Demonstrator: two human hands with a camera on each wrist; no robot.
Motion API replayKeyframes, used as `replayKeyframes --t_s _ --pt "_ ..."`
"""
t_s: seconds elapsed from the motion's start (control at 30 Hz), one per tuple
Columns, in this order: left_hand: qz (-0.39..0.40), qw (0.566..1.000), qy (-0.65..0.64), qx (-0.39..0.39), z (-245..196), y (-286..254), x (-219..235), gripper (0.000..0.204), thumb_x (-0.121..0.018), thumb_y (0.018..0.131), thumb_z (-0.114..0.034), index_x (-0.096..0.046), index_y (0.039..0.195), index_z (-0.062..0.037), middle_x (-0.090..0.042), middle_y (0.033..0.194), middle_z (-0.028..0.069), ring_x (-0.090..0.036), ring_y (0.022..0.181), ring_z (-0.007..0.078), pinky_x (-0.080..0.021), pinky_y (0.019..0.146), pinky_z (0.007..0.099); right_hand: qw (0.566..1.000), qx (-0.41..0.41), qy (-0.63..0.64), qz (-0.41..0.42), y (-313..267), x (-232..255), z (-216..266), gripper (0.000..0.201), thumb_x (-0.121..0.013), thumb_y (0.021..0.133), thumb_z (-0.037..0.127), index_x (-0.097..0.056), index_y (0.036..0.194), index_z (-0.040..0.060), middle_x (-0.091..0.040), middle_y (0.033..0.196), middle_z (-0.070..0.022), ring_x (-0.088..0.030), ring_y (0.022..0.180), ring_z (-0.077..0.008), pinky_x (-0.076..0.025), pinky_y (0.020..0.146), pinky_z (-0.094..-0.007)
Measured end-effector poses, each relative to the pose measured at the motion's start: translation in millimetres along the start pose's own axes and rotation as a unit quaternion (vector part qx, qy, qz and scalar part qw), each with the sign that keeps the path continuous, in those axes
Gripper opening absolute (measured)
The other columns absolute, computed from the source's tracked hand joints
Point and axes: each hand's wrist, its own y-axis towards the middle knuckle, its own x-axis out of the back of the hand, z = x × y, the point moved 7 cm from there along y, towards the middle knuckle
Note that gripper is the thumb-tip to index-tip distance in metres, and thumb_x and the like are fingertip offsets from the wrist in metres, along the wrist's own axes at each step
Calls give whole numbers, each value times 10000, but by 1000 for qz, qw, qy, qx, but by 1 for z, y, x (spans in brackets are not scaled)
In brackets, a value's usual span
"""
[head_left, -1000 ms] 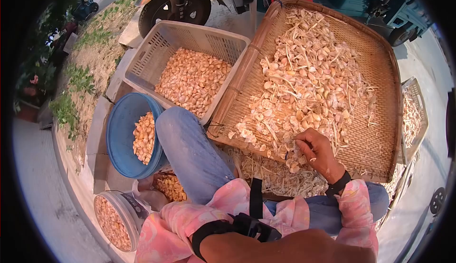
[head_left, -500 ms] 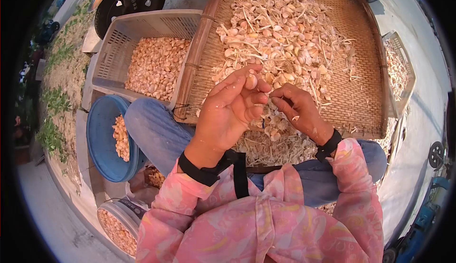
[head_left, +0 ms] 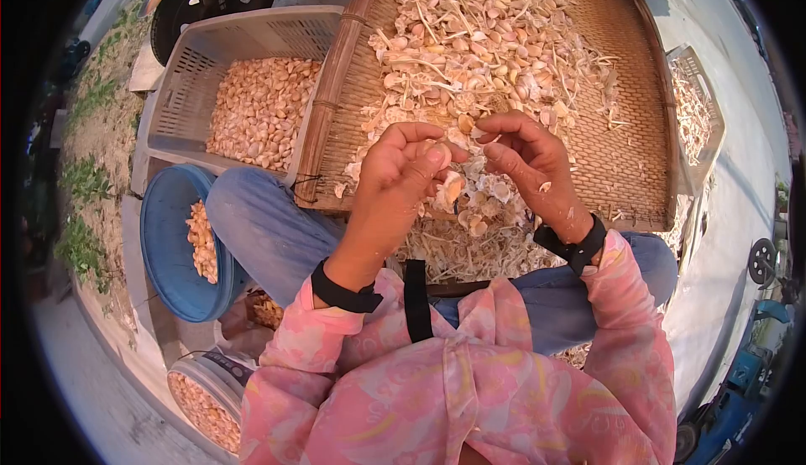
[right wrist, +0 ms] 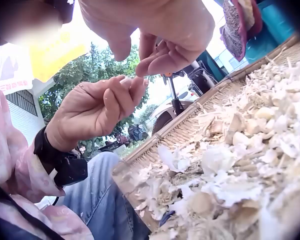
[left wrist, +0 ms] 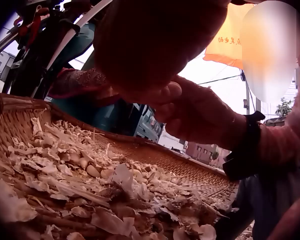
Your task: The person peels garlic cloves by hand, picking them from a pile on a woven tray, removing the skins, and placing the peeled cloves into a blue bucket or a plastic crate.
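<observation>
My left hand [head_left: 382, 180] is raised over the near edge of a woven bamboo tray [head_left: 630, 175], pinching a pale garlic clove [head_left: 442, 155] between thumb and fingers. The clove also shows at the fingertips in the right wrist view, where the left palm is turned up. Facing it, my right hand [head_left: 544, 175] has bent fingers, with thumb and forefinger a little apart. A flake of garlic skin [head_left: 478, 133] shows by the right forefinger's tip. Loose garlic cloves, stalks and papery skins form a pile [head_left: 483, 54] on the tray beyond both hands.
Left of the tray stands a plastic crate [head_left: 189, 66] of cloves. Nearer are a blue bucket [head_left: 159, 247] and a white tub [head_left: 227, 385], both holding cloves. Husks [head_left: 470, 251] lie below the tray's near edge. Another crate [head_left: 716, 129] sits at right.
The left hand came up from low in front of the body to meet the right over the tray's edge. Its fingers have since drawn in around the clove. The head view has shifted rightward.
</observation>
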Motion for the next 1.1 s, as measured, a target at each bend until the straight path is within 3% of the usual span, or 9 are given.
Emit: replayKeyframes --t_s 0.13,0.37,0.5,0.6,0.67,0.77,0.8,0.87,1.1 --pt "-24 997 74 -30 16 3 -13 401 -453 945 -218 -362 1242 37 -575 1010 140 -589 863 140 -503 717 257 969 79 -213 92 0 -20 24 199 -684 776 99 -619 964 92 -521 804 -38 -538 703 -135 -439 612 -242" --pt "-43 966 -243 79 38 10 -10 346 -410 947 -170 -407 1229 31 -562 992 158 -592 868 202 -524 738 314 902 263 -324 112 -14 -24 42 148 -654 760 15 -631 893 77 -560 846 -47 -549 780 -180 -444 660 -264" --pt "-17 957 -269 103 32 12 17 324 -447 928 -148 -450 1200 27 -578 899 127 -558 739 146 -487 638 252 971 158 -169 60 -8 -3 16 155 -631 782 28 -616 933 57 -580 874 -68 -564 775 -199 -456 666 -274" --pt "-122 991 32 -53 -53 11 91 362 -470 919 -161 -451 1248 -11 -553 958 109 -534 792 130 -446 682 218 981 7 -187 -50 4 37 -27 138 -598 807 62 -604 943 39 -585 884 -102 -581 755 -254 -468 677 -314" --pt "-280 845 435 -136 -107 1 127 379 -510 889 -155 -481 1244 -27 -560 1064 123 -549 885 174 -447 775 273 951 52 -304 -19 9 34 -26 163 -593 800 61 -600 962 46 -584 901 -116 -583 783 -278 -470 686 -330" --pt "-180 628 718 -240 -115 10 116 366 -536 864 -136 -521 1218 -43 -558 1130 132 -546 966 212 -427 847 320 914 67 -400 9 10 22 -24 249 -590 781 61 -576 1030 62 -567 942 -144 -569 848 -323 -460 707 -370" --pt "-146 744 626 -183 -98 21 90 316 -544 855 -113 -564 1161 -32 -570 1122 134 -550 989 224 -429 850 335 910 62 -410 13 10 20 -30 265 -590 780 57 -569 1044 63 -564 946 -145 -566 854 -325 -457 709 -374" --pt "-37 824 557 -97 -50 44 29 295 -551 833 -74 -576 1123 -26 -576 1097 149 -558 988 259 -437 835 333 911 69 -406 16 11 19 -36 276 -589 790 48 -563 1064 66 -553 944 -136 -562 819 -295 -456 687 -355" --pt "93 700 680 -200 41 94 -31 242 -597 718 -21 -537 952 -50 -518 908 124 -549 869 333 -451 680 410 925 80 -370 -26 9 44 -34 342 -575 763 5 -541 1097 69 -546 963 -147 -557 856 -336 -448 703 -379"
